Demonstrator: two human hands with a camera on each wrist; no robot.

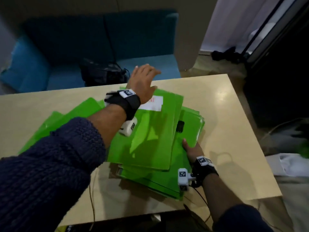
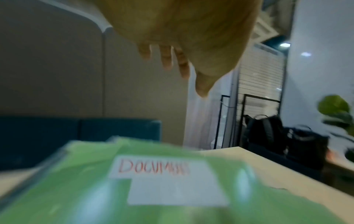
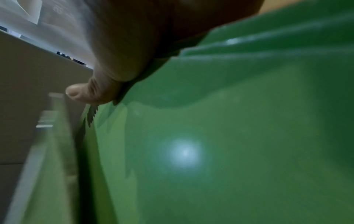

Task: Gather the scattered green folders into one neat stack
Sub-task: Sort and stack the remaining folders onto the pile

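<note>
A loose pile of several green folders [image 1: 150, 136] lies on the beige table [image 1: 230, 118]. The top folder carries a white label [image 1: 154, 102] with red writing, seen blurred as the label [image 2: 172, 178] in the left wrist view. My left hand [image 1: 143, 77] hovers above the far edge of the pile, fingers [image 2: 166, 59] spread and holding nothing. My right hand [image 1: 192, 149] grips the right edge of the pile, its thumb [image 3: 80, 92] on top of a green folder [image 3: 210, 136]. More folders [image 1: 50, 124] fan out to the left under my left arm.
A blue sofa [image 1: 50, 64] with a dark bag [image 1: 103, 72] stands beyond the table's far edge. Thin cables [image 1: 92, 195] run across the near side of the table. White paper [image 1: 291, 164] lies to the right, off the table. A black clip [image 1: 180, 126] sits on one folder.
</note>
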